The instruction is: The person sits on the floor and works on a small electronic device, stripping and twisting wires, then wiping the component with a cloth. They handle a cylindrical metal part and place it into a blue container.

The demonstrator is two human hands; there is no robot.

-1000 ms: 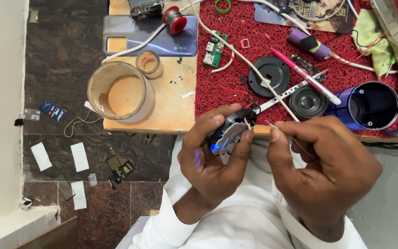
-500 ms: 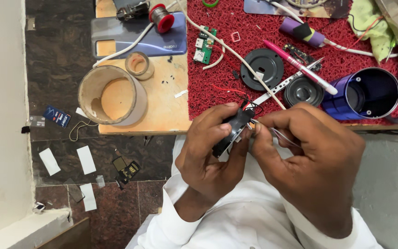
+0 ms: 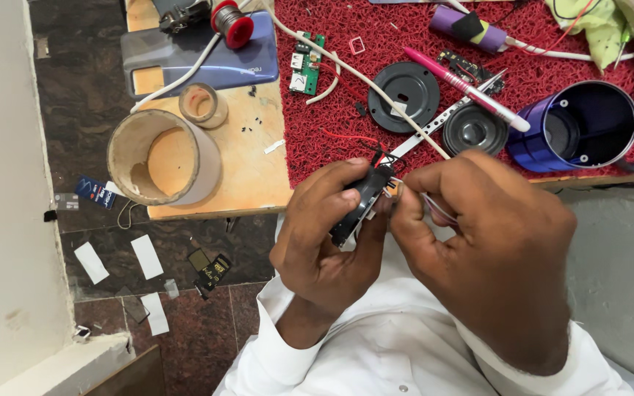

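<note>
My left hand [image 3: 328, 238] grips a small black electronic part [image 3: 359, 202] with red wires running from its top, held just off the near edge of the wooden table [image 3: 251, 180]. My right hand [image 3: 489, 242] pinches at the right end of that part, where a bit of orange shows, with thin wires under its fingers. Both hands touch each other over my white sleeves. What the right fingertips hold is hidden.
On the red mat [image 3: 405, 44] lie a black round cover [image 3: 407, 86], a speaker cone [image 3: 473, 130], a pink pen [image 3: 464, 88], a blue metal cylinder [image 3: 581, 125] and a green circuit board [image 3: 307, 62]. A large cardboard ring [image 3: 159, 158], small tape roll [image 3: 202, 105] and phone [image 3: 199, 66] sit left.
The view has shifted so the table sits higher in frame. My hands have closed in tighter on the black part, and the blue glow seen on it a second ago no longer shows.
</note>
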